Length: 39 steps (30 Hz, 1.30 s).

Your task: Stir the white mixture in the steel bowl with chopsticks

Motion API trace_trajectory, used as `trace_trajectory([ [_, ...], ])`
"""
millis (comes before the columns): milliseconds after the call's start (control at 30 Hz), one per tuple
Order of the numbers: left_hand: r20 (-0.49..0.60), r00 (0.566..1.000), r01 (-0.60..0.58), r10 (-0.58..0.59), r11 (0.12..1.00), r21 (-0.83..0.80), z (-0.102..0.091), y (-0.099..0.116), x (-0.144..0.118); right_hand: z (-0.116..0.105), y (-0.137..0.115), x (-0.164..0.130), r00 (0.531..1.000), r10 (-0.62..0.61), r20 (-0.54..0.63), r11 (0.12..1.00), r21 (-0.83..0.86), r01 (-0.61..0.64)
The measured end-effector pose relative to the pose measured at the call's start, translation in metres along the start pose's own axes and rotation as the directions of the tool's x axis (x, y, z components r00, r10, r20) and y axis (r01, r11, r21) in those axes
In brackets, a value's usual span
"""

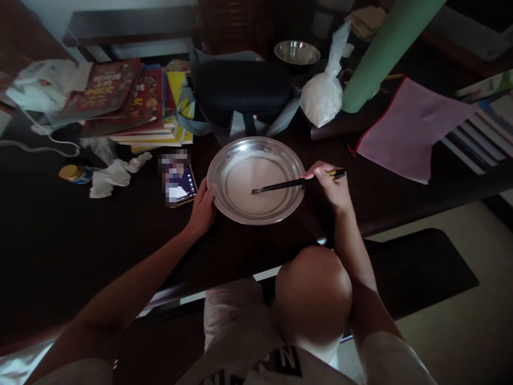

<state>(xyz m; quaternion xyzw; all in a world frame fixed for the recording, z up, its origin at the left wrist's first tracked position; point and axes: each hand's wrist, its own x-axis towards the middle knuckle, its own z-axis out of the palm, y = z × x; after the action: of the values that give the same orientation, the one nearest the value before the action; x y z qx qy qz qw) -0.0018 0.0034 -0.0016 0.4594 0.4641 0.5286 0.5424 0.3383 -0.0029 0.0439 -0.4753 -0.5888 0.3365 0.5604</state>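
A round metal plate (224,160) holding pale whitish liquid rests on the dark table (80,240) in front of me. My left hand (203,207) grips the plate's left rim. My right hand (331,184) holds dark chopsticks (294,183) at the plate's right edge, and their tips rest in the liquid near the plate's middle.
A phone (179,182) lies just left of the plate, with crumpled tissues (114,176) and a stack of books (132,101) further left. Behind the plate are a black case (240,88), a white plastic bag (324,91), a metal bowl (297,52), a green roll (385,51) and a pink pouch (409,125).
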Motion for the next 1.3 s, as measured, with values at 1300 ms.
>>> trace_trajectory([
  [1300, -0.022, 1.0, 0.01, -0.011, 1.0, -0.023, -0.0002, 0.0, 0.0003, -0.0004, 0.0006, -0.0007, 1.0, -0.015, 0.013, 1.0, -0.014, 0.015],
])
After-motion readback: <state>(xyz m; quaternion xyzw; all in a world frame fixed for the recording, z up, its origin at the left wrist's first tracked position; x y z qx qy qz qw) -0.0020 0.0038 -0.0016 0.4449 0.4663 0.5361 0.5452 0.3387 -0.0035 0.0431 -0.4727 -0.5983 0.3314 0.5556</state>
